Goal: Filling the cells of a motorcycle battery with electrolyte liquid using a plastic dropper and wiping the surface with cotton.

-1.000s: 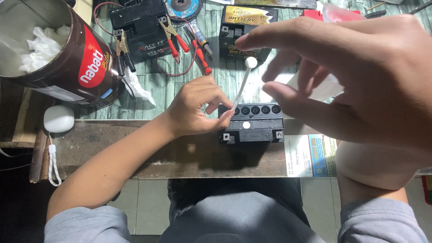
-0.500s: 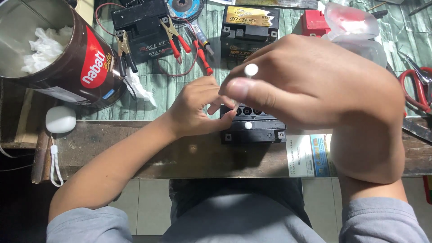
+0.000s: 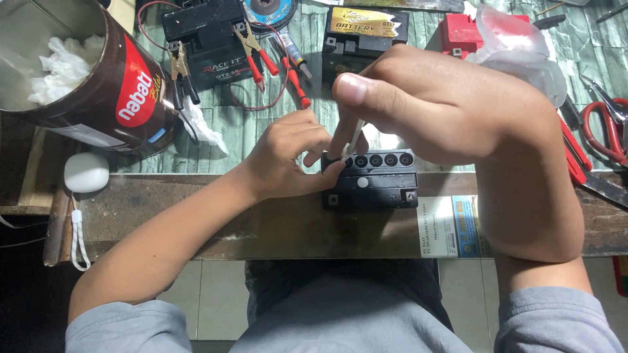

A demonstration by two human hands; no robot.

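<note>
A small black battery [image 3: 370, 180] with a row of open round cells sits at the desk [image 3: 196, 216] edge. It is steadied at its left end by the curled left hand [image 3: 288, 157], while a thin white stick [image 3: 353, 140] is pinched by the right hand [image 3: 445, 111] over the leftmost cell. The stick is best kept upright and centred. A brown round tin [image 3: 111, 85] with a red label stands far left; a yellow-labelled battery [image 3: 363, 36] lies behind.

Near edge: bare surface [image 3: 261, 229] left of small battery [image 3: 370, 186] | Left: tin [image 3: 98, 85], white case [image 3: 86, 172] | Behind: batteries [image 3: 206, 39], clamps [image 3: 252, 49] | Right: red scissors [image 3: 605, 131]
</note>
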